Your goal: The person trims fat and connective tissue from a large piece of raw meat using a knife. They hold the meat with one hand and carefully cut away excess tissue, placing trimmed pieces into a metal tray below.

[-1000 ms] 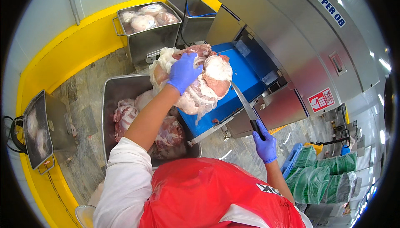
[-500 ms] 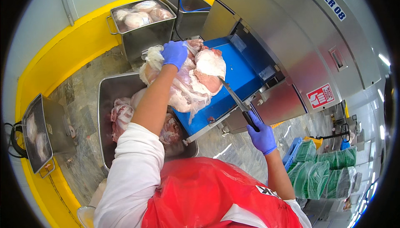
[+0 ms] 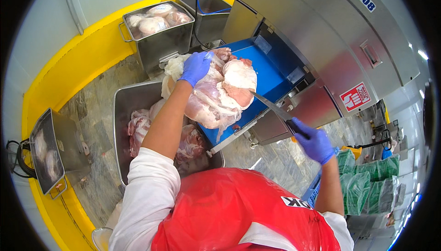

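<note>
My left hand [image 3: 195, 68], in a blue glove, is closed on clear plastic wrap over a large pale-pink meat piece [image 3: 209, 106] lying on the blue conveyor tray [image 3: 266, 65]. My right hand [image 3: 311, 143], also blue-gloved, grips the black handle of a long knife [image 3: 273, 106]. Its tip reaches the pink-and-white lobe of meat at the pile's right side; whether it cuts in, I cannot tell. Below the tray's left end, a steel tub [image 3: 122, 127] holds several raw meat pieces [image 3: 138, 131], partly hidden by my left arm.
A steel machine [image 3: 317, 30] stands behind and right of the tray. Steel bins with wrapped meat stand at the back [image 3: 163, 44] and left [image 3: 69, 145]; another bin [image 3: 211, 26] is at the back. Green plastic-wrapped stacks [image 3: 376, 191] and a blue crate [image 3: 312, 189] sit on the right.
My right hand with the knife has moved rightward, and higher than a second ago. My left hand stays on the meat, having shifted slightly up and back down.
</note>
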`<state>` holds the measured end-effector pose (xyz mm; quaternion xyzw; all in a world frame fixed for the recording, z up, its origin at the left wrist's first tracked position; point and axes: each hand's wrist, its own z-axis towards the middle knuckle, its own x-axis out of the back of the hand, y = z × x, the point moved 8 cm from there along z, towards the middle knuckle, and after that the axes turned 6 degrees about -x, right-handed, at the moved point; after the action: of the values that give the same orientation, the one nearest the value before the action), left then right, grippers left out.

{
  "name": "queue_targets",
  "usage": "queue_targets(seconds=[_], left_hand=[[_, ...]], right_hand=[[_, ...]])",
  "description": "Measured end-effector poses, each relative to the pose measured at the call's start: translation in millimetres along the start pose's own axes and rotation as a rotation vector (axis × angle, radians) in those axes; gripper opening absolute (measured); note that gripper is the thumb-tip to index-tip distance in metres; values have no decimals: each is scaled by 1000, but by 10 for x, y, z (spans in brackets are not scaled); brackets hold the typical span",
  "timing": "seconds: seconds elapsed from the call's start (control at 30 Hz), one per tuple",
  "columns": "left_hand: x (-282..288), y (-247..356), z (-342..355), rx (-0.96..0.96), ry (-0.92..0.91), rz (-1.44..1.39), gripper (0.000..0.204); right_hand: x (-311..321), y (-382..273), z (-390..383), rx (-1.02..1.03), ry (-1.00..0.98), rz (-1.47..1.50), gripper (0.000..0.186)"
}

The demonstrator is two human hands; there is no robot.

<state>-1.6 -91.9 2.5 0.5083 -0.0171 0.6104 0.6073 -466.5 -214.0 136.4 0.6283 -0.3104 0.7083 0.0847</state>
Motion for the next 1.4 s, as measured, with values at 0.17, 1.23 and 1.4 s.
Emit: queue_targets(seconds=[0.17,1.23,1.4], left_hand=[[-26,-76,-87,-73,8,-90,47],[176,-691,-35,226,-169,-70,59],[132,-937,-83,269,-170,-69,59]], right_hand=[[657,-668,336,-79,-37,-167,42],[648,-1172,1917,-19,-543,-453,36],[248,-1045,891,153,-140,-467,43]])
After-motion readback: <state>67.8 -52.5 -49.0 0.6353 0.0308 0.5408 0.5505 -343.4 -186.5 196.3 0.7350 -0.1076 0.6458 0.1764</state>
